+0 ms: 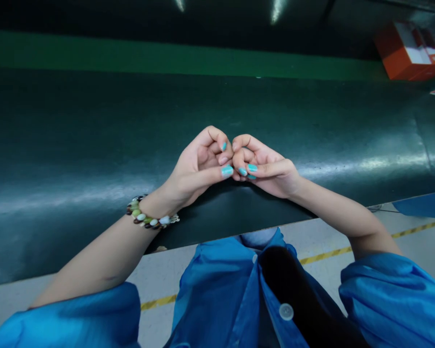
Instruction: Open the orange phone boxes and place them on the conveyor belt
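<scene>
Blue shirt [217, 290] foremost; curled hands [190, 176] touching over dark green table [76, 135].

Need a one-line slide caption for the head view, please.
A left hand with a beaded bracelet and a right hand, both curled, meet over a dark green table.

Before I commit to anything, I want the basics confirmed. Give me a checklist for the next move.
1. Both hands visible: ok; left hand and right hand show over the dark green worktop.
2. Hands apart: not ok; they appear to touch.
3. Hands free of hidden small items: cannot tell; curled, nothing visibly held.
4. Blue sleeves clear of hands: ok, up the arms.
5. Beaded bracelet clear of palm: ok, at left wrist.
</scene>
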`<action>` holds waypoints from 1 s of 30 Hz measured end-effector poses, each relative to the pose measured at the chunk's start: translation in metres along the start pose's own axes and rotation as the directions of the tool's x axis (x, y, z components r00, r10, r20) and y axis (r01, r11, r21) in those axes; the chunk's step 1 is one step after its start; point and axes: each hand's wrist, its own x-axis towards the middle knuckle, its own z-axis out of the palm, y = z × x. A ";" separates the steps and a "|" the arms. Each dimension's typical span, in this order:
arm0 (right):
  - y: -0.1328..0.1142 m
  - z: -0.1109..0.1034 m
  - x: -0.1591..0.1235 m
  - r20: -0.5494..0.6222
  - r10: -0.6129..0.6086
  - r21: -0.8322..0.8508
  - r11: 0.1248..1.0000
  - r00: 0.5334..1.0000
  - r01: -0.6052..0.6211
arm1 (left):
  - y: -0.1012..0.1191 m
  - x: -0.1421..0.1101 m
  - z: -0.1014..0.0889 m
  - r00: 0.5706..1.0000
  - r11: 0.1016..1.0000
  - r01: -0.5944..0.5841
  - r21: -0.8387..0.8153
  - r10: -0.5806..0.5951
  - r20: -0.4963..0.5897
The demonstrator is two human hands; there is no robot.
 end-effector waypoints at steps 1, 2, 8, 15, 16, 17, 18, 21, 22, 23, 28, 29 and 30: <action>0.001 0.000 0.000 -0.010 -0.019 -0.029 0.999 1.000 0.018 | -0.001 0.000 0.000 1.000 0.999 -0.031 0.039 0.031 -0.001; 0.001 0.001 0.000 -0.018 -0.037 -0.056 0.998 0.999 0.036 | -0.001 0.000 0.001 0.998 0.996 -0.055 0.069 0.055 -0.001; 0.005 0.000 -0.002 0.008 -0.070 -0.139 0.988 0.997 0.071 | -0.002 0.002 0.001 0.996 0.986 -0.085 0.141 0.082 0.022; 0.003 -0.003 -0.003 -0.007 -0.038 -0.265 0.964 0.999 0.035 | -0.003 0.002 0.000 0.996 0.985 -0.089 0.145 0.084 0.037; 0.002 -0.003 -0.003 -0.010 -0.034 -0.275 0.961 0.999 0.030 | -0.002 0.002 0.000 0.996 0.985 -0.085 0.149 0.080 0.036; 0.002 -0.002 -0.003 -0.011 -0.032 -0.281 0.959 0.999 0.028 | -0.002 0.002 0.000 0.996 0.984 -0.082 0.158 0.078 0.032; 0.002 -0.002 -0.002 -0.011 -0.030 -0.280 0.960 0.999 0.026 | -0.001 0.002 0.000 0.996 0.981 -0.083 0.173 0.079 0.030; 0.004 -0.001 -0.002 -0.009 -0.024 -0.251 0.968 1.000 0.021 | -0.002 0.001 0.001 0.994 0.967 -0.107 0.232 0.104 0.027; 0.004 0.000 -0.001 -0.012 -0.014 -0.233 0.972 1.000 0.011 | -0.002 0.001 0.001 0.993 0.959 -0.119 0.257 0.119 0.015; 0.004 0.000 -0.001 -0.015 0.000 -0.213 0.977 1.000 -0.003 | -0.003 0.001 0.001 0.991 0.950 -0.127 0.284 0.133 0.001; 0.003 0.001 -0.001 -0.025 0.017 -0.115 0.993 1.000 -0.019 | -0.005 0.000 0.000 0.988 0.953 -0.150 0.262 0.151 0.017; 0.003 0.001 -0.001 -0.028 0.012 -0.097 0.995 1.000 -0.014 | -0.004 0.001 0.000 0.989 0.961 -0.150 0.233 0.146 0.032; 0.002 0.000 0.000 -0.030 0.010 -0.079 0.997 1.000 -0.012 | -0.003 0.001 0.000 0.989 0.966 -0.146 0.212 0.139 0.046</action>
